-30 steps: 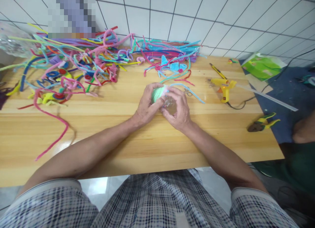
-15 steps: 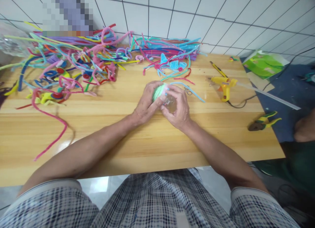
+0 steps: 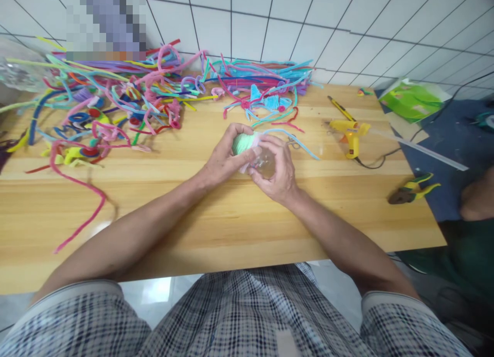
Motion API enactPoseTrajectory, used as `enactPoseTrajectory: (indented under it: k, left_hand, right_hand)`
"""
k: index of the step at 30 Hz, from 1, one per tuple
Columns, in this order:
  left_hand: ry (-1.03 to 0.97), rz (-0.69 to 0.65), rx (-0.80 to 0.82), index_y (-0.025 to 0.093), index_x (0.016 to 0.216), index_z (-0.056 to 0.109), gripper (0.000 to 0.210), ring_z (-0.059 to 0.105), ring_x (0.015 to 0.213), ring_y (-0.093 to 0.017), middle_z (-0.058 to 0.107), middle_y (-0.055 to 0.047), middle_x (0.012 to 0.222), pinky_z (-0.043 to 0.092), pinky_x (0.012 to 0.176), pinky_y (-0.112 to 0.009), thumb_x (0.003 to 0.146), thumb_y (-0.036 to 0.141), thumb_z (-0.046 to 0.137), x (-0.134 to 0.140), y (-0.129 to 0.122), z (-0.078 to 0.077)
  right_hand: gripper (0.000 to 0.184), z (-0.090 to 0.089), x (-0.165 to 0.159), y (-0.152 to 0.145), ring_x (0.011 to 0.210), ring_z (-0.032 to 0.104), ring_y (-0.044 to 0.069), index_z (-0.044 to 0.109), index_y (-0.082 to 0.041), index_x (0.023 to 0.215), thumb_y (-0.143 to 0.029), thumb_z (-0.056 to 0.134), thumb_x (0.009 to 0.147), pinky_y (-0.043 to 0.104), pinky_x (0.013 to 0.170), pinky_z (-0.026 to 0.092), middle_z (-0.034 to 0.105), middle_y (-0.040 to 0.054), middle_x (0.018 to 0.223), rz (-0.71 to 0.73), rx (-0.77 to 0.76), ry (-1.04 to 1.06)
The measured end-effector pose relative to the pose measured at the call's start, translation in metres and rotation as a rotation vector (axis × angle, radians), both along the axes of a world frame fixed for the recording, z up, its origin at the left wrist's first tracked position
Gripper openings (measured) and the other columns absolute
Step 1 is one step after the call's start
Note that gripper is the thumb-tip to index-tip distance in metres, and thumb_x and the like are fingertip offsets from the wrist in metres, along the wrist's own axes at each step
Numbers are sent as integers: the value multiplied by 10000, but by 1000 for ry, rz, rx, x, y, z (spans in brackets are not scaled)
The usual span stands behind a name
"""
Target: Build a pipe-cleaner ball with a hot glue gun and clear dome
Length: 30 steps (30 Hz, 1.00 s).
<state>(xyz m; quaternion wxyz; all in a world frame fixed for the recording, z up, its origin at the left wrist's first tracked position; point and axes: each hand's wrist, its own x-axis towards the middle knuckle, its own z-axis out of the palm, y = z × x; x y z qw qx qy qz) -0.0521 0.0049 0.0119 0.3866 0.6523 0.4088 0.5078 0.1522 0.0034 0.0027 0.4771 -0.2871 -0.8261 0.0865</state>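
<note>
Between both hands, just above the table middle, is a rounded clear plastic piece (image 3: pixel 267 164) with pale green and light pink fuzzy pipe cleaner wound around its left part. My left hand (image 3: pixel 231 154) curls around the green end, thumb lying across the winding. On the clear end, my right hand (image 3: pixel 278 166) is wrapped with its fingers over the top and thumb underneath. A light blue pipe cleaner (image 3: pixel 299 141) extends to the right from behind the right fingers; whether it joins the held piece is hidden. Small scissors (image 3: pixel 294 142) lie just beyond the right hand.
Tangled coloured pipe cleaners (image 3: pixel 116 100) crowd the back left, with a bundle (image 3: pixel 266 76) by the wall. On the right lie a yellow cutter knife (image 3: pixel 341 108), a yellow glue gun (image 3: pixel 352 140) with a glue stick, and pliers (image 3: pixel 411 190). Another person's arm (image 3: pixel 478 197) shows at far right.
The held piece has turned slightly and shifted a little left, showing more green winding. My left thumb has moved across it; both hands keep hold.
</note>
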Motion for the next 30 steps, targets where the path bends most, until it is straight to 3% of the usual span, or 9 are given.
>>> enactPoseTrajectory:
  k: [5,12,16,23,27,30]
  left_hand:
    - [14,-88,-37,278,1256,563,572,623,953,-175,634,-23,1185,536,788,-280,905,624,853,-6,6,2]
    - [155,-121,-74,246,1348,591,591,632,1015,-201,650,-26,1190,551,863,-308,903,555,827,-11,8,11]
    - [133,-91,-56,240,1352,582,570,641,1053,-211,651,-35,1235,574,909,-327,916,529,808,-7,1,13]
    - [162,-56,145,247,1469,510,666,646,1304,-287,622,-109,1412,555,1151,-438,970,598,778,4,-14,8]
    - [214,-34,359,250,1486,504,635,618,1361,-298,625,-129,1416,523,1201,-481,1029,645,699,9,-12,2]
    - [263,-12,423,261,1461,506,609,622,1333,-299,640,-126,1384,536,1171,-489,1030,645,702,10,-10,-1]
  right_hand:
    - [804,1,6,1,1451,640,386,435,-306,1608,-347,818,902,658,1210,556,655,156,1538,50,-50,21]
    - [892,0,15,6,1474,623,394,424,-319,1642,-332,861,865,659,1260,515,642,144,1577,116,-108,17]
    - [936,4,19,8,1501,599,399,386,-327,1667,-348,861,861,668,1268,506,616,143,1609,143,-119,-21]
    - [883,13,24,9,1476,612,399,382,-314,1689,-465,805,928,663,1235,535,629,148,1572,212,-41,12]
    - [809,11,25,10,1461,620,402,387,-321,1672,-570,723,981,690,1226,530,641,143,1552,207,-73,11]
    - [762,9,25,10,1432,639,398,427,-316,1646,-638,677,1001,686,1210,543,662,140,1516,199,-74,32]
